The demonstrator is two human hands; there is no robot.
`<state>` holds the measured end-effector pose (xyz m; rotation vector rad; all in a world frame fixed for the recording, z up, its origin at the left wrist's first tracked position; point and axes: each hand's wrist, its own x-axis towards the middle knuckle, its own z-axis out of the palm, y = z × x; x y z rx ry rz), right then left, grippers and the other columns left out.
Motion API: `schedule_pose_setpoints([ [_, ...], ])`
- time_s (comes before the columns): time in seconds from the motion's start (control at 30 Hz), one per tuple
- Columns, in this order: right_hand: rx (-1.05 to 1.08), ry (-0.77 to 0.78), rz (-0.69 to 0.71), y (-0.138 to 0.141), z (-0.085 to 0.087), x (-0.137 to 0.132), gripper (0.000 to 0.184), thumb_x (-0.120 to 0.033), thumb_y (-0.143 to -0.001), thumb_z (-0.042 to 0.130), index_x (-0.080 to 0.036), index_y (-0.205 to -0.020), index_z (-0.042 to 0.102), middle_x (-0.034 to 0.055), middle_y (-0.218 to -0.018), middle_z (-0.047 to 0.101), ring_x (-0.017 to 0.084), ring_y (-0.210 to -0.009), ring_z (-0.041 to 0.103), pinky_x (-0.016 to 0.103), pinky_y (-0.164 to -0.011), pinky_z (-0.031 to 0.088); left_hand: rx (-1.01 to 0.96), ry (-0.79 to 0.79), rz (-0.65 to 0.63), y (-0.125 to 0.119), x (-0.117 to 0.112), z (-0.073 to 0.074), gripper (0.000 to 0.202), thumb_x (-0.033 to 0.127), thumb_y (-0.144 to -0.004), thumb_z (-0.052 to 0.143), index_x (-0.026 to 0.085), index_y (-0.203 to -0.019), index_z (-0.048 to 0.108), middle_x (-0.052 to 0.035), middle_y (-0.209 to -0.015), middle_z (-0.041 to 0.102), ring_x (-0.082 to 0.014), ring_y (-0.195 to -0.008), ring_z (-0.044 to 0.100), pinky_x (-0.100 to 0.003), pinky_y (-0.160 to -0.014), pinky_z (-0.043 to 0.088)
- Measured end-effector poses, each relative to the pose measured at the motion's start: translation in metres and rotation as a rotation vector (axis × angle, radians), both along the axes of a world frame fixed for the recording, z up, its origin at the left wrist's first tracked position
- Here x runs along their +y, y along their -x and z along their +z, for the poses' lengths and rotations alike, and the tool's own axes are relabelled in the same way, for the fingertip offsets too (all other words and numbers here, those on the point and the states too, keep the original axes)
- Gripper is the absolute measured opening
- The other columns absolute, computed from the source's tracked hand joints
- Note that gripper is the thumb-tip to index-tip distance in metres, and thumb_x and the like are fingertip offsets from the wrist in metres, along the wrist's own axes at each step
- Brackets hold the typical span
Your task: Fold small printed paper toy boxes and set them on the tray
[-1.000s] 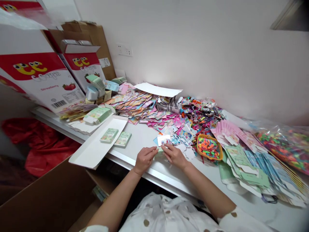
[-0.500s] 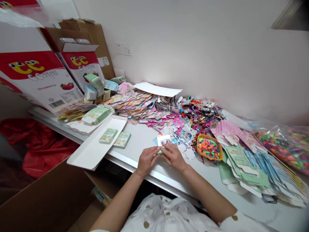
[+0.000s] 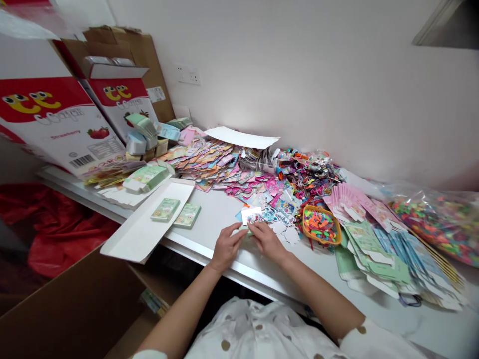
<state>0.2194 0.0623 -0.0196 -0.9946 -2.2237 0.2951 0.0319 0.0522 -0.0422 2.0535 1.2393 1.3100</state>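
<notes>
Pale green card lies on the white table between my hands, partly hidden by them. My left hand and right hand are palms down, fingers curved inward with their tips at the card; I cannot tell whether they grip it. Just beyond it sits a glossy white printed card. To the left, one small green box rests on a long white tray, with a second green box just beside it. Farther left, a red-and-white carton reads "Strawberry" above a barcode. To the right, a woven orange basket holds bright, jumbled pieces.
</notes>
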Motion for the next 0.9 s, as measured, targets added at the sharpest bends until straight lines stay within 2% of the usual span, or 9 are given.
schedule_pose_setpoints([
  [0.1, 0.202, 0.229, -0.013, -0.002, 0.004, 0.002, 0.038, -0.024, -0.087, 0.05, -0.024, -0.125, 0.053, 0.0085, -0.108, 0.063, 0.02, -0.099, 0.058, 0.035, -0.083, 0.049, -0.28, 0.34, -0.021, -0.002, 0.001, 0.002, 0.045, 0.033, -0.077, 0.062, 0.021, -0.12, 0.056, -0.0065, -0.118, 0.062, -0.0202, -0.106, 0.059, -0.035, -0.094, 0.046],
  [0.13, 0.245, 0.283, -0.016, -0.003, 0.007, 0.002, 0.037, -0.026, -0.087, 0.052, -0.024, -0.123, 0.054, 0.0078, -0.109, 0.063, 0.02, -0.099, 0.058, 0.034, -0.083, 0.049, -0.323, 0.411, -0.041, -0.002, 0.0, 0.003, 0.049, 0.035, -0.075, 0.063, 0.019, -0.121, 0.055, -0.0065, -0.116, 0.063, -0.0208, -0.105, 0.059, -0.034, -0.093, 0.046],
  [0.2, 0.277, 0.301, -0.008, -0.005, 0.015, 0.0, 0.036, -0.029, -0.086, 0.053, -0.024, -0.121, 0.057, 0.0074, -0.11, 0.063, 0.02, -0.101, 0.057, 0.035, -0.086, 0.047, -0.32, 0.436, -0.055, -0.003, -0.003, 0.009, 0.046, 0.037, -0.075, 0.062, 0.017, -0.117, 0.059, -0.0063, -0.112, 0.065, -0.0217, -0.102, 0.06, -0.034, -0.091, 0.047],
  [0.37, 0.286, 0.144, 0.019, -0.008, 0.044, -0.007, 0.031, -0.027, -0.086, 0.055, -0.024, -0.116, 0.061, 0.0069, -0.108, 0.065, 0.02, -0.103, 0.056, 0.039, -0.092, 0.042, -0.068, 0.216, -0.034, -0.004, -0.014, 0.034, 0.037, 0.034, -0.081, 0.058, 0.02, -0.114, 0.061, -0.0073, -0.106, 0.066, -0.0195, -0.096, 0.06, -0.032, -0.088, 0.046],
  [0.5, 0.278, 0.155, 0.095, -0.01, 0.063, -0.009, 0.026, -0.026, -0.087, 0.054, -0.024, -0.111, 0.064, 0.006, -0.099, 0.069, 0.018, -0.092, 0.06, 0.036, -0.085, 0.046, 0.072, 0.095, -0.069, -0.002, -0.02, 0.051, 0.039, 0.034, -0.084, 0.054, 0.019, -0.12, 0.056, -0.0069, -0.093, 0.067, -0.0169, -0.084, 0.061, -0.028, -0.077, 0.048],
  [0.6, 0.273, 0.113, 0.105, -0.009, 0.067, -0.012, 0.025, -0.023, -0.088, 0.053, -0.024, -0.111, 0.064, 0.0054, -0.097, 0.069, 0.017, -0.09, 0.061, 0.035, -0.084, 0.048, 0.089, 0.037, -0.053, -0.003, -0.023, 0.057, 0.04, 0.033, -0.085, 0.053, 0.019, -0.122, 0.054, -0.005, -0.087, 0.067, -0.015, -0.078, 0.061, -0.025, -0.071, 0.048],
  [0.77, 0.349, -0.087, -0.054, 0.002, 0.062, -0.026, 0.03, -0.014, -0.085, 0.054, -0.025, -0.11, 0.064, 0.0058, -0.098, 0.067, 0.018, -0.092, 0.059, 0.036, -0.081, 0.049, 0.028, -0.118, 0.059, -0.012, -0.026, 0.062, 0.039, 0.025, -0.084, 0.056, 0.02, -0.123, 0.053, -0.004, -0.092, 0.069, -0.0125, -0.077, 0.061, -0.024, -0.072, 0.048],
  [0.9, 0.426, -0.112, -0.129, 0.009, 0.064, -0.034, 0.03, -0.012, -0.083, 0.057, -0.026, -0.108, 0.065, 0.0056, -0.096, 0.067, 0.018, -0.091, 0.06, 0.036, -0.08, 0.05, 0.043, -0.188, 0.057, -0.017, -0.028, 0.066, 0.042, 0.022, -0.084, 0.056, 0.021, -0.125, 0.052, -0.0033, -0.09, 0.07, -0.0118, -0.072, 0.06, -0.025, -0.07, 0.048],
])
